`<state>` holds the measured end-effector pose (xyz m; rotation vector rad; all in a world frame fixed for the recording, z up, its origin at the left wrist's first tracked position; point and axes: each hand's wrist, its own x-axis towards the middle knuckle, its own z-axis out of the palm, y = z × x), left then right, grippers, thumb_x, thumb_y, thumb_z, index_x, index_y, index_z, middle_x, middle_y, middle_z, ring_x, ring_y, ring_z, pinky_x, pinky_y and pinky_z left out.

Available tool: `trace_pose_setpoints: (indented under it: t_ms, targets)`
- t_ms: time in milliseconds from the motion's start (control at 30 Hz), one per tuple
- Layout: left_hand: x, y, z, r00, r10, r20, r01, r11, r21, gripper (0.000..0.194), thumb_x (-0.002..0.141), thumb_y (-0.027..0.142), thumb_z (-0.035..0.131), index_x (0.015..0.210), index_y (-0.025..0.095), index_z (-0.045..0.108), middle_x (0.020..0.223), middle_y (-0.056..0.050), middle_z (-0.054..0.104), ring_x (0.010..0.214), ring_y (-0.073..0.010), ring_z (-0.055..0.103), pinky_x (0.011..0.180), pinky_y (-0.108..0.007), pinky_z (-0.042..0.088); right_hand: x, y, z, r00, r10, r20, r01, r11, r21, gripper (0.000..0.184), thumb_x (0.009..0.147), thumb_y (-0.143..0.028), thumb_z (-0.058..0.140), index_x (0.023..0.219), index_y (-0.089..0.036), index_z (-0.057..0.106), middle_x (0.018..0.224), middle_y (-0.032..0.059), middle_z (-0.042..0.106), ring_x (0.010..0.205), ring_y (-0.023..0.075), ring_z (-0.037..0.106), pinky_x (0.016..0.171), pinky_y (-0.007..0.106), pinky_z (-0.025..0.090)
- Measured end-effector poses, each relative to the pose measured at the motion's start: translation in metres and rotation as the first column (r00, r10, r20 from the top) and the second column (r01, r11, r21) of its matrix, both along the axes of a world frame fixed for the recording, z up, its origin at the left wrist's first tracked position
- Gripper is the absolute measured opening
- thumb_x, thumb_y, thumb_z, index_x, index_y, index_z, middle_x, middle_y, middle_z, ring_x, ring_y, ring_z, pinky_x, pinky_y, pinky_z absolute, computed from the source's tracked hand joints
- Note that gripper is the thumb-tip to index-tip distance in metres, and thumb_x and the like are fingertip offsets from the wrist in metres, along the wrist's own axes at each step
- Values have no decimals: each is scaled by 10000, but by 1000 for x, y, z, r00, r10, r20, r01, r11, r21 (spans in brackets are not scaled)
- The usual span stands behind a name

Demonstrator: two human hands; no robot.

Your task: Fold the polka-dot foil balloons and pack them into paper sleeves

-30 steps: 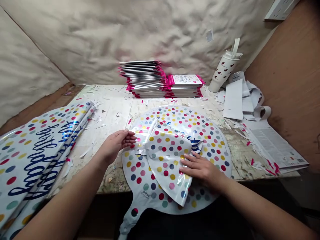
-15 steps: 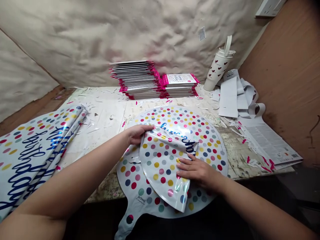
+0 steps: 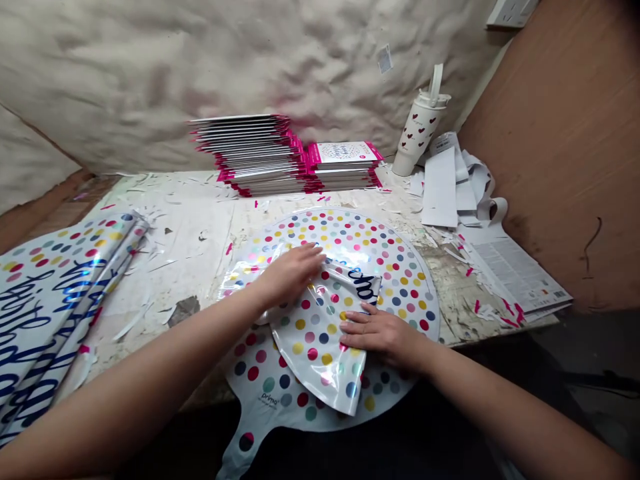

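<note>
A round white foil balloon (image 3: 400, 267) with coloured dots lies flat at the table's front edge, its tail hanging toward me. On top of it is a folded dotted foil balloon (image 3: 313, 353), with part of its dark blue lettering showing near the upper right corner. My left hand (image 3: 295, 270) rests flat across the upper left of the fold, fingers stretched out. My right hand (image 3: 383, 333) lies spread on the fold's right side, fingertips pressing the foil. Whether more layers lie beneath is hidden.
More dotted foil balloons (image 3: 65, 287) lie at the left. Stacked pink-edged packets (image 3: 265, 157) stand at the back, with a white tumbler (image 3: 420, 130) to their right. Paper strips (image 3: 440, 193) and printed sheets (image 3: 520, 267) lie at the right. Paper scraps litter the table (image 3: 195, 207).
My left hand has let go of the fold's upper left corner and moved right, flattening onto the foil. My right hand stays on the fold. The whole view has shifted slightly.
</note>
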<state>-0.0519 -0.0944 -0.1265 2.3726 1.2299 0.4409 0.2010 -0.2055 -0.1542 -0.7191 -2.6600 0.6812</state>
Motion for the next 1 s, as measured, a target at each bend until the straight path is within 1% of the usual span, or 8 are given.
trace_pose_setpoints:
  t_ms: [67, 133, 267, 467, 633, 733, 900, 1000]
  targets:
    - [9, -15, -10, 953, -137, -270, 169, 981, 99, 544, 889, 419, 372, 1364, 154, 355, 1450, -124, 303, 1351, -283, 213, 1080, -502, 191, 6, 1, 11, 1000, -12, -26, 11, 999, -48, 425, 826, -123, 464, 1232, -229, 536, 1329, 58, 496, 1304, 210, 336, 1091, 457, 212]
    - [12, -24, -17, 917, -106, -384, 151, 984, 90, 683, 879, 524, 323, 1423, 126, 210, 1482, -145, 189, 1370, -292, 123, 1084, -503, 151, 17, 9, 22, 979, -158, -130, 143, 983, -116, 501, 770, -83, 461, 1242, -240, 520, 1385, 42, 429, 1332, 213, 281, 1087, 443, 244]
    - [10, -24, -20, 913, -96, -398, 125, 991, 48, 743, 866, 587, 273, 1438, 128, 147, 1492, -133, 138, 1377, -285, 74, 1092, -486, 102, 36, 40, 23, 735, -643, -216, 580, 761, -289, 464, 761, -138, 498, 1211, -247, 524, 1296, 57, 514, 1177, 211, 489, 953, 377, 440]
    - [11, -25, -20, 923, -80, -376, 102, 994, 38, 756, 859, 602, 273, 1439, 133, 147, 1496, -125, 135, 1379, -277, 77, 1095, -473, 83, 15, 69, 3, 695, -704, -143, 683, 710, -172, 228, 727, -140, 512, 897, -220, 640, 881, 11, 674, 811, 163, 618, 731, 281, 488]
    - [15, -32, -15, 920, -37, -389, 37, 999, -8, 788, 847, 618, 282, 1431, 99, 177, 1493, -151, 126, 1374, -309, 76, 1088, -497, 82, 30, 72, 10, 496, -865, -79, 861, 502, -83, 116, 717, -249, 563, 614, -199, 570, 654, 25, 615, 622, 185, 559, 575, 307, 427]
    - [30, -29, -5, 922, -38, -386, 44, 999, 7, 761, 860, 594, 281, 1430, 100, 180, 1495, -154, 112, 1371, -332, 51, 1076, -532, 58, 53, 65, 19, 387, -922, -22, 920, 388, -55, 189, 706, -386, 620, 665, -204, 590, 622, 4, 590, 569, 170, 534, 521, 285, 401]
    - [77, -10, -3, 855, -396, -335, 428, 904, 23, 590, 914, 477, 252, 1427, 188, 211, 1495, -71, 190, 1381, -246, 89, 1096, -437, 84, 58, 32, 22, 708, -706, -21, 706, 707, 35, 156, 826, -263, 519, 877, -217, 659, 835, 39, 631, 761, 171, 576, 686, 290, 454]
    - [97, 2, -14, 862, -369, -349, 400, 916, 19, 624, 901, 499, 274, 1422, 160, 221, 1493, -102, 189, 1372, -285, 120, 1080, -479, 102, 52, 11, 15, 776, -627, 64, 620, 777, 110, 220, 851, -229, 480, 987, -235, 653, 846, 54, 596, 802, 183, 560, 710, 298, 460]
